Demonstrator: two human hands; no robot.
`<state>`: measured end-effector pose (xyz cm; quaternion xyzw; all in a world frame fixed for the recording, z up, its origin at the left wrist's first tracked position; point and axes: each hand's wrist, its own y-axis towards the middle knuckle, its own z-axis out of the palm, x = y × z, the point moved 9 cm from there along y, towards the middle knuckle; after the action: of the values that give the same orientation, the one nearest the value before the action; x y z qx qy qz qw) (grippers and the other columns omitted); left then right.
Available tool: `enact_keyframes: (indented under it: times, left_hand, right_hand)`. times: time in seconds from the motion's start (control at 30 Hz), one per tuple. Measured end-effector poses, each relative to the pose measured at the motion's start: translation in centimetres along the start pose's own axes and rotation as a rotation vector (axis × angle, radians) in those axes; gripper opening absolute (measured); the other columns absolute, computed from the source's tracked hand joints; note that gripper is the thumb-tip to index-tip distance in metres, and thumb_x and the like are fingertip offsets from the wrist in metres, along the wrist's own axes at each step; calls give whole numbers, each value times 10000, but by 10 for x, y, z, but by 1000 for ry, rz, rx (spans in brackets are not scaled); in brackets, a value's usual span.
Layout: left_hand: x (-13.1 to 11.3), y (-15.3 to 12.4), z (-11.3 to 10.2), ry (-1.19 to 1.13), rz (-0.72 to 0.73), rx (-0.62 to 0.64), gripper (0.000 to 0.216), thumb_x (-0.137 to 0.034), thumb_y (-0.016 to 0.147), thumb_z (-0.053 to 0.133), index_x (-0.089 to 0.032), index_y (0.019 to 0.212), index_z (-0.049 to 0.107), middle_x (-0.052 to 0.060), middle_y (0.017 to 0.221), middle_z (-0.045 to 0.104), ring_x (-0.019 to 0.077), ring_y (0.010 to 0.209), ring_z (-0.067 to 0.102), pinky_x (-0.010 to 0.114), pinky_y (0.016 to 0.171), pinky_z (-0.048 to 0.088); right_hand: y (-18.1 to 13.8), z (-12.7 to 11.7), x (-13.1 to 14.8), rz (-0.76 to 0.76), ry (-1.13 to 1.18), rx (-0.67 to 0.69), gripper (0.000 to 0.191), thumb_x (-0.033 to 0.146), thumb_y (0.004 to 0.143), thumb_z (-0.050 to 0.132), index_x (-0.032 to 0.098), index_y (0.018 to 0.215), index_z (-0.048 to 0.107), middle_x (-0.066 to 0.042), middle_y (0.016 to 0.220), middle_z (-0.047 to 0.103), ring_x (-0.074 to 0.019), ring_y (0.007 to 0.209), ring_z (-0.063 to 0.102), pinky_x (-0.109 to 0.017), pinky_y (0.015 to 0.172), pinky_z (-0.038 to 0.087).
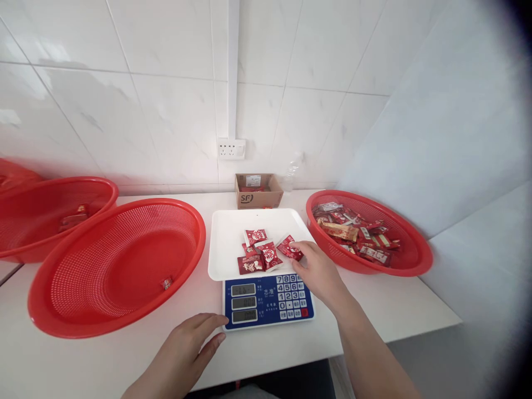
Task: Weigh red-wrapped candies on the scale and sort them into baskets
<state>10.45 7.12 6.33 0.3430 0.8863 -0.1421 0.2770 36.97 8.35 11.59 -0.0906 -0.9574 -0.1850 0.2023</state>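
A digital scale (268, 303) with a blue keypad panel and a white weighing tray (224, 233) stands in front of me. Several small red-and-white snack packets (269, 255) lie in a loose pile on the tray. My right hand (318, 271) reaches over the tray's right edge, thumb and fingers closed on another red snack packet (290, 247) to the right of the pile. At the scale's front left corner is my left hand (189, 343), its fingers stretched out and apart, the fingertips at the edge, holding nothing.
On the right, a red basket (415, 257) holds many mixed wrapped snacks. Two red baskets (45, 316) stand on the left, with a few packets inside. Behind the tray sit a cardboard box (266, 200) and a clear plastic bottle (294, 170) by the tiled wall.
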Motion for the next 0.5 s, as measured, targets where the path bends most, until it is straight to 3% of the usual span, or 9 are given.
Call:
enact_keyframes:
  times: [0.27,0.5]
  left_hand:
    - [-5,2,-5,14,47,-44,290,-326,883,415,-291,1111,592,6,1060,680,154,948,638,244,815,516]
    - [-4,2,-3,4,49,-34,291,-321,888,408,-292,1117,584,7,1065,674,148,952,634,247,824,515]
  right_hand:
    - [0,-11,-3,22,137,-114,290,183,774,433,191,1029,570,-89,1052,601,-205,884,584,-334,720,485]
    - [-2,-14,1,10,250,-123,270,195,814,398,198,1030,559,-70,1047,629,-191,887,584,-321,721,473]
